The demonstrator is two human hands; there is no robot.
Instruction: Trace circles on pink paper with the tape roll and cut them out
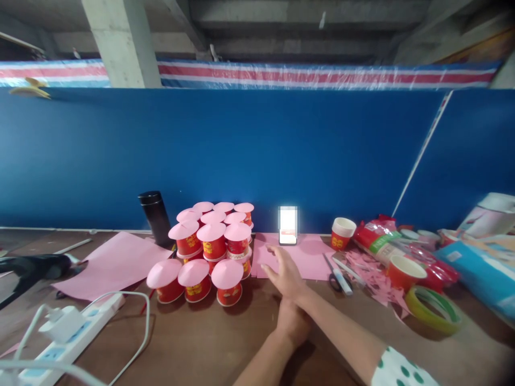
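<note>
My right hand (285, 272) reaches over the front edge of the pink paper sheets (311, 256), thumb and fingers apart with nothing between them. My left hand (295, 321) rests under the right wrist, its fingers hidden. Behind the right hand a phone (287, 225) with a bright screen stands upright against the blue wall. To the left are several red paper cups (229, 296) turned upside down, some stacked. Pink paper cones (227, 274) sit on top of them like hats. Scissors (335, 281) and a white-and-blue pen-like tool (341, 281) lie right of the hands.
Pink paper scraps (376, 276), upright cups (406, 272), tape (434, 311), red plastic packs (378, 236) and a blue box (483, 268) crowd the right. Leftward are a black flask (155, 217), pink paper (116, 262), a glue gun (36, 268) and a power strip (72, 338).
</note>
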